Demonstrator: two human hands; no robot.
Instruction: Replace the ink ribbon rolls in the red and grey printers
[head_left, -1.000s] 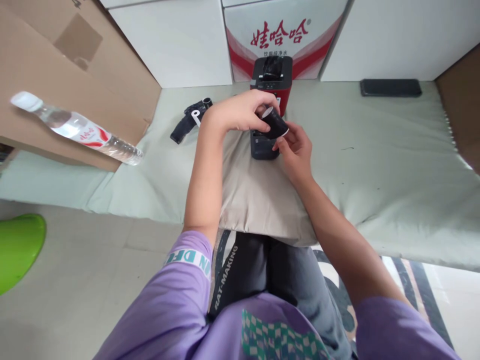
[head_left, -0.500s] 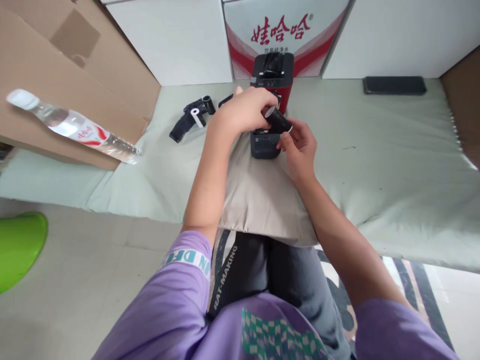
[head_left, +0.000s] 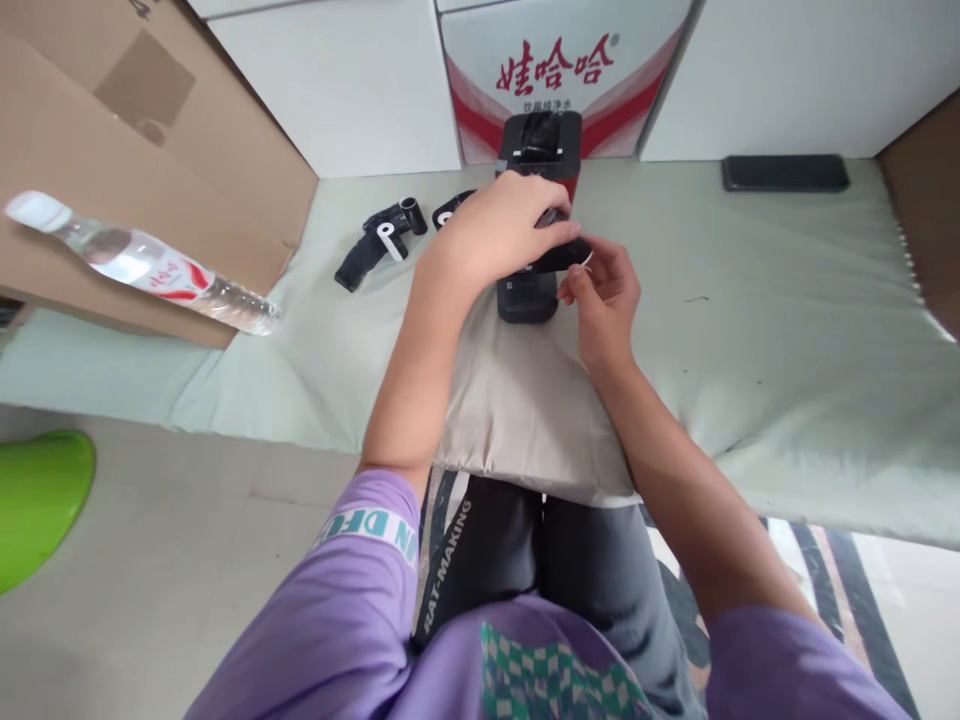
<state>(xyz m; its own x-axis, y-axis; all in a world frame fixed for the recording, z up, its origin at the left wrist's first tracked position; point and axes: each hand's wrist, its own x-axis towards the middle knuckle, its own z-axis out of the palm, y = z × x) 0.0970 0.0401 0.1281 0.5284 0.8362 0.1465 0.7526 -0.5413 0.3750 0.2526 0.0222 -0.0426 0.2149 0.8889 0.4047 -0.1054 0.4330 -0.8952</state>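
Note:
My left hand (head_left: 499, 230) reaches over a small black and red machine that looks like a label printer (head_left: 559, 125), its fingers closed on a black roll (head_left: 562, 258). From the other side, my right hand (head_left: 606, 300) pinches the roll's right end, where a thin pale edge shows. The dark front part of the printer (head_left: 527, 300) sticks out below the roll. My left hand covers much of the printer's middle. Left of it lie crumpled black strips (head_left: 360, 258) with a small black tube (head_left: 412, 215) and a white-ended roll (head_left: 388, 238).
A clear water bottle (head_left: 161, 270) lies slanted by a cardboard box (head_left: 247, 150) on the left. At the back right is a flat black object (head_left: 785, 173). A white and red carton (head_left: 562, 60) stands behind the printer on the pale green cloth (head_left: 787, 330).
The black roll has tipped, so its pale open end no longer shows, and my left thumb now lies across its top. My right hand keeps its pinch at the right end.

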